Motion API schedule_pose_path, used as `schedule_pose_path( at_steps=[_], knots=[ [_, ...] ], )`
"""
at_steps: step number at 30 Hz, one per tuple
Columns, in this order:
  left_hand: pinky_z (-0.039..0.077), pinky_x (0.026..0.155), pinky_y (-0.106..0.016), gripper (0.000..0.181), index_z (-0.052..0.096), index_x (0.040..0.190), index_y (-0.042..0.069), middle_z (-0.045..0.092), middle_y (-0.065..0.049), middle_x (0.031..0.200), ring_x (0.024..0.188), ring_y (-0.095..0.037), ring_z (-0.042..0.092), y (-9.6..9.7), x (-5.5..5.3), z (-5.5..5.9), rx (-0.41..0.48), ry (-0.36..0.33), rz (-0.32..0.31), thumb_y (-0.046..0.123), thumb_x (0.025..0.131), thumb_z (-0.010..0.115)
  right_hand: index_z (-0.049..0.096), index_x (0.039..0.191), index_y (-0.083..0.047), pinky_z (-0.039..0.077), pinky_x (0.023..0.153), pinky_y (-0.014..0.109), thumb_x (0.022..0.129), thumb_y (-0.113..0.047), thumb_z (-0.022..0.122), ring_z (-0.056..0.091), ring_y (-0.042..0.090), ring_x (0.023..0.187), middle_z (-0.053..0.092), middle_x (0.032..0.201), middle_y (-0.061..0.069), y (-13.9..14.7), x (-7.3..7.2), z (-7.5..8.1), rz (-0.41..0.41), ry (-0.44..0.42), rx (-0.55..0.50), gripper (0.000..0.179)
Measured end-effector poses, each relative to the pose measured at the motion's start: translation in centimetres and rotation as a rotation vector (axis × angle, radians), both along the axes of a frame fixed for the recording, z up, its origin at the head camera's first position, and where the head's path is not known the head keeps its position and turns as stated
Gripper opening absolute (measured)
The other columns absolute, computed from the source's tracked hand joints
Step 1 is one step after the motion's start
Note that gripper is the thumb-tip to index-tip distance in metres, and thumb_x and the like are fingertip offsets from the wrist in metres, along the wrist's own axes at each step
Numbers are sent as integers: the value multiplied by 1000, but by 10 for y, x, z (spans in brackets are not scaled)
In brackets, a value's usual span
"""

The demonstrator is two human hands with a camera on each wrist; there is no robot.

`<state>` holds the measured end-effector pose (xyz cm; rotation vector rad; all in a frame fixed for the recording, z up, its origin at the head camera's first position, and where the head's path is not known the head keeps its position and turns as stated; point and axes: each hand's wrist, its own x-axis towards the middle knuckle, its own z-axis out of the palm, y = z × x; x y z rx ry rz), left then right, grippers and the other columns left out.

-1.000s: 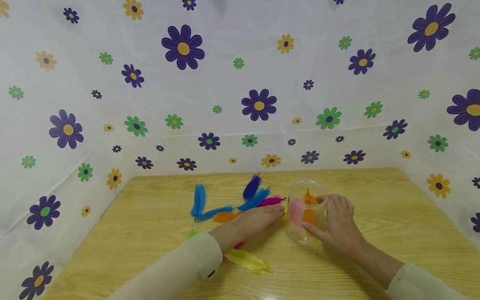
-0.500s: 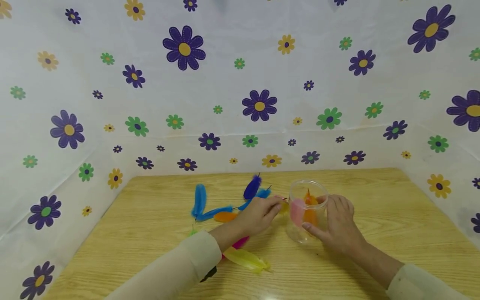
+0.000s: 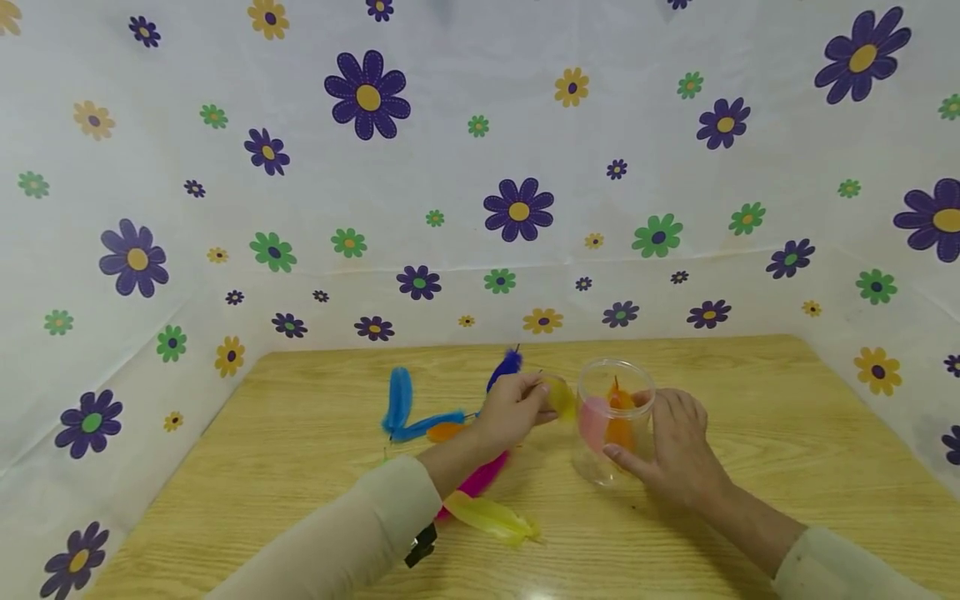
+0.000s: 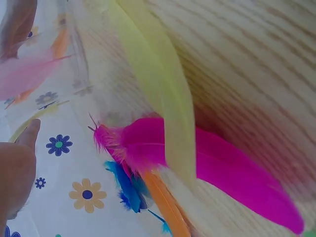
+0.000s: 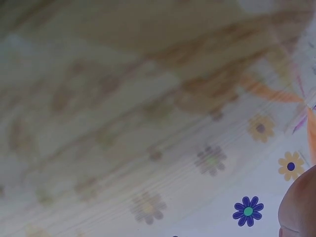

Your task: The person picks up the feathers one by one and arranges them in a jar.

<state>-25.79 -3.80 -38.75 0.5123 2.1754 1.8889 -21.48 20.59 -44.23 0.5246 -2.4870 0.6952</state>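
Note:
My left hand pinches a yellow feather between thumb and fingers, just left of a clear plastic jar. That same feather shows as a thin strip by the fingertip in the left wrist view. Upright on the table, the jar has no lid and contains a pink feather and an orange feather. My right hand grips the jar from its right side, thumb across the front. Only a fingertip of it appears in the right wrist view.
Left of the jar lie loose feathers: blue ones, a dark blue one, an orange one, a magenta one and another yellow one. Flower-printed cloth encloses the wooden table at back and sides.
The left hand, earlier stretched low beside the jar, has pinched the yellow feather and raised it slightly. The right hand and the jar have stayed put.

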Motion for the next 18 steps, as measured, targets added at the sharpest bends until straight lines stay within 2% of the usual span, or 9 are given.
schedule_pose_path(
  at_steps=[6, 9, 13, 15, 18],
  knots=[
    [53, 95, -50, 29, 54, 120, -18, 64, -29, 123, 108, -37, 69, -1, -7, 3, 142, -142, 58, 3, 107, 39, 49, 123, 2, 26, 102, 56, 81, -44, 77, 42, 38, 118, 56, 117, 18, 0, -1, 0, -2, 4, -4, 68],
    [53, 96, -51, 35, 44, 133, -20, 55, -32, 131, 103, -35, 71, -3, -9, 5, 202, -221, 92, 2, 107, 39, 50, 122, 2, 27, 101, 56, 81, -44, 77, 43, 38, 117, 56, 117, 18, 0, -1, -1, -2, 12, -2, 68],
    [55, 96, -49, 40, 38, 143, -16, 51, -32, 137, 100, -33, 72, -6, -12, 11, 306, -320, 122, 2, 107, 38, 50, 122, 2, 27, 100, 55, 81, -45, 77, 43, 37, 116, 56, 117, 17, 0, -2, -2, -1, 17, 0, 68],
    [58, 93, -46, 32, 49, 132, -15, 57, -30, 132, 105, -37, 71, -8, -13, 14, 350, -354, 120, 3, 107, 38, 50, 122, 2, 27, 100, 56, 81, -45, 77, 43, 38, 116, 56, 117, 17, 0, -2, -2, -3, 16, -2, 68],
    [61, 85, -36, 21, 55, 109, -6, 65, -23, 110, 116, -43, 63, -11, -13, 20, 386, -365, 98, 3, 108, 36, 50, 122, 2, 27, 101, 56, 81, -45, 77, 43, 37, 116, 56, 117, 18, 0, -2, -2, -5, 13, -4, 68]
  ],
)
